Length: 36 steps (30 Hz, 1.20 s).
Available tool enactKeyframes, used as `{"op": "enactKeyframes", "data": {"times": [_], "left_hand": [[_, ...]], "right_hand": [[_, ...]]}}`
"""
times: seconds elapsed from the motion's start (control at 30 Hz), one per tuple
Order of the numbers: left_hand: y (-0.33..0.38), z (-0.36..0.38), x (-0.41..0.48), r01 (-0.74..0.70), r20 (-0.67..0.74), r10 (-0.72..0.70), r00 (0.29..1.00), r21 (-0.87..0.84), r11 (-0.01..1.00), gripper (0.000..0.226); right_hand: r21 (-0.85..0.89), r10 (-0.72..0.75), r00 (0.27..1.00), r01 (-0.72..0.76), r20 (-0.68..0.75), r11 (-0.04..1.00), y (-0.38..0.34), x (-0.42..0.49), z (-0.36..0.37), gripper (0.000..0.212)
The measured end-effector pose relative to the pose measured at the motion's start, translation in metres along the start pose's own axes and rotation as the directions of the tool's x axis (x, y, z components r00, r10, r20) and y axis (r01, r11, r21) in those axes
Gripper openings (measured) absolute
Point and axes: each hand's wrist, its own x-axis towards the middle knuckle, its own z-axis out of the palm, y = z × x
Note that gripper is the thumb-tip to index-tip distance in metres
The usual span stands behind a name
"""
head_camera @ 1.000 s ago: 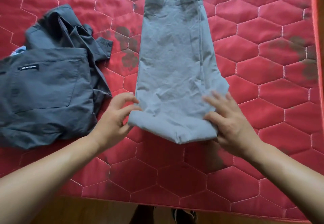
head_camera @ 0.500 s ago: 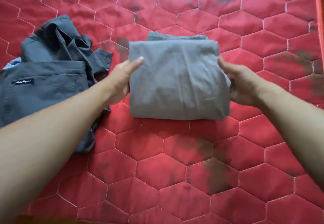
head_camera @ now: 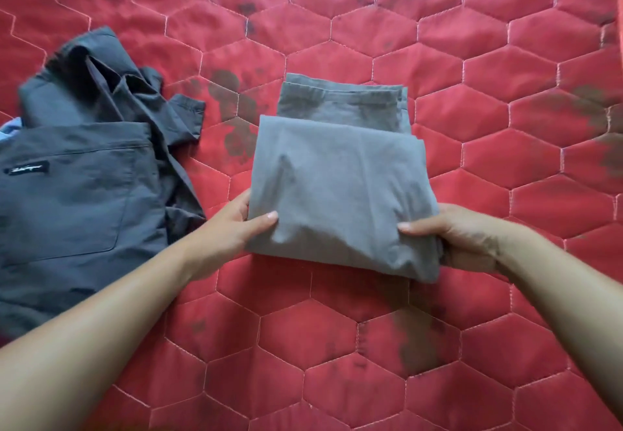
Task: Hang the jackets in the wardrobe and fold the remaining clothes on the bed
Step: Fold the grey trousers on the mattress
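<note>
Soft, even daylight is falling across the red quilted bedspread (head_camera: 472,59), keeping the picture bright and leaving a pale sheen on its far hexagons. The folded grey trousers (head_camera: 337,187) are casting only a thin, diffuse shadow along their near edge. Wide-angle distortion is bowing the stitched lines toward the frame borders. The dark grey shirt (head_camera: 84,194) is smearing slightly at its far left edge, and the near forearms (head_camera: 101,346) are appearing soft and enlarged.
</note>
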Motion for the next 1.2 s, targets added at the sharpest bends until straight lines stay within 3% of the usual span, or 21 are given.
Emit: {"op": "enactKeyframes", "data": {"times": [0.13, 0.23, 0.37, 0.47, 0.53, 0.57, 0.63, 0.67, 0.77, 0.8, 0.87, 1.0, 1.13, 1.2], "left_hand": [[0.006, 0.009, 0.006, -0.028, -0.015, 0.030, 0.999, 0.099, 0.995, 0.040], [0.026, 0.006, 0.011, -0.132, -0.026, 0.135, 0.991, 0.098, 0.986, 0.037], [0.053, -0.001, 0.027, -0.218, -0.038, 0.220, 0.975, 0.041, 0.975, 0.039], [0.059, 0.002, 0.046, -0.118, -0.153, 0.151, 0.977, 0.203, 0.972, 0.048], [0.060, 0.002, 0.055, 0.013, -0.352, 0.157, 0.923, 0.436, 0.900, 0.067], [0.060, 0.003, 0.058, 0.055, -0.430, 0.231, 0.872, 0.556, 0.829, 0.076], [0.058, 0.009, 0.061, 0.004, -0.384, 0.466, 0.797, 0.775, 0.632, 0.081], [0.054, 0.016, 0.062, -0.033, -0.282, 0.557, 0.781, 0.872, 0.489, 0.079], [0.041, 0.035, 0.081, -0.061, 0.009, 0.590, 0.807, 0.996, 0.069, 0.071], [0.039, 0.036, 0.093, -0.046, 0.046, 0.567, 0.822, 0.999, -0.015, 0.069], [0.040, 0.030, 0.117, -0.015, 0.074, 0.555, 0.828, 0.994, -0.110, 0.067], [0.032, 0.019, 0.147, -0.028, 0.107, 0.537, 0.837, 0.988, -0.153, 0.067], [0.047, 0.024, 0.141, -0.020, 0.067, 0.447, 0.892, 0.994, -0.110, 0.068], [0.051, 0.030, 0.126, 0.013, 0.021, 0.457, 0.889, 0.997, -0.072, 0.069]], "right_hand": [[0.009, -0.099, 0.978, 0.103, -0.185, 0.995, 0.014, -0.003, 0.015, 0.034], [-0.043, -0.243, 0.945, 0.239, -0.218, 0.970, 0.004, -0.014, 0.019, 0.024], [-0.083, -0.425, 0.870, 0.418, -0.248, 0.905, -0.030, -0.021, 0.021, 0.027], [-0.270, -0.400, 0.835, 0.314, -0.379, 0.910, -0.044, -0.008, 0.023, 0.022], [-0.491, -0.421, 0.721, 0.127, -0.551, 0.862, -0.047, 0.001, 0.023, 0.031], [-0.616, -0.511, 0.612, 0.049, -0.603, 0.786, -0.047, 0.004, 0.025, 0.042], [-0.853, -0.769, 0.422, -0.024, -0.481, 0.521, -0.045, 0.008, 0.038, 0.057], [-0.928, -0.847, 0.394, -0.046, -0.356, 0.369, -0.043, 0.012, 0.049, 0.061], [-0.985, -0.878, 0.473, -0.173, -0.077, -0.007, -0.044, 0.043, 0.071, 0.070], [-0.971, -0.861, 0.507, -0.225, -0.040, -0.087, -0.050, 0.056, 0.072, 0.071], [-0.947, -0.851, 0.523, -0.295, -0.049, -0.127, -0.066, 0.078, 0.061, 0.072], [-0.948, -0.835, 0.535, -0.314, -0.129, -0.055, -0.069, 0.110, 0.039, 0.073], [-0.948, -0.792, 0.589, -0.315, -0.164, -0.038, -0.076, 0.102, 0.046, 0.074], [-0.950, -0.806, 0.574, -0.309, -0.144, -0.050, -0.075, 0.088, 0.053, 0.076]]}}
